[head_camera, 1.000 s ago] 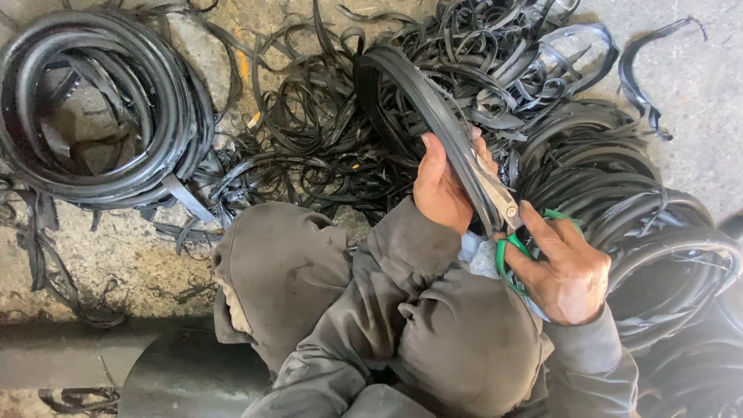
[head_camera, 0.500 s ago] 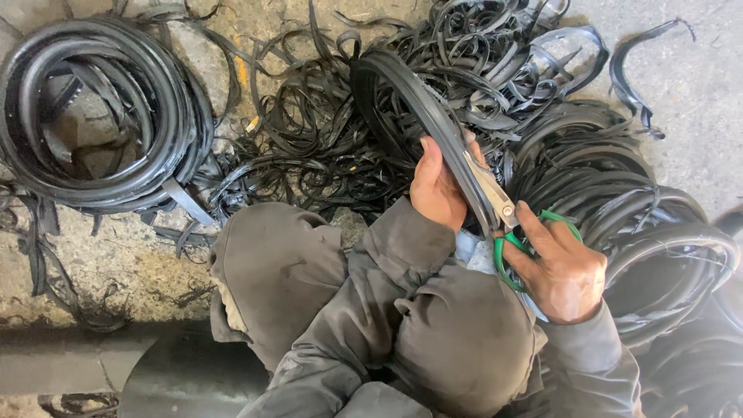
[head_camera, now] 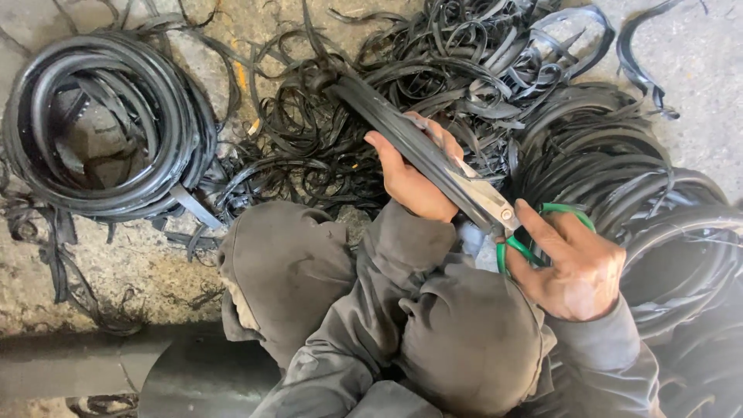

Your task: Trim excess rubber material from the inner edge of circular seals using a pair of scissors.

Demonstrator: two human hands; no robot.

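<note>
My left hand (head_camera: 414, 174) grips a wide black rubber strip (head_camera: 379, 108) that curves up and away to the left. My right hand (head_camera: 576, 259) holds green-handled scissors (head_camera: 495, 205), fingers through the handle loops. The metal blades lie along the strip just beside my left hand's fingers, cutting lengthwise. Both hands sit above my bent knees in grey-brown trousers (head_camera: 294, 271).
A neat coil of black rubber rings (head_camera: 108, 124) lies at the left on the concrete floor. A tangled heap of thin black rubber trimmings (head_camera: 309, 147) fills the middle. More stacked rubber loops (head_camera: 658, 209) lie at the right. A dark pipe (head_camera: 77, 368) runs bottom left.
The hands and scissors have stayed almost in place; the strip has shifted slightly through my left hand as the blades work along it.
</note>
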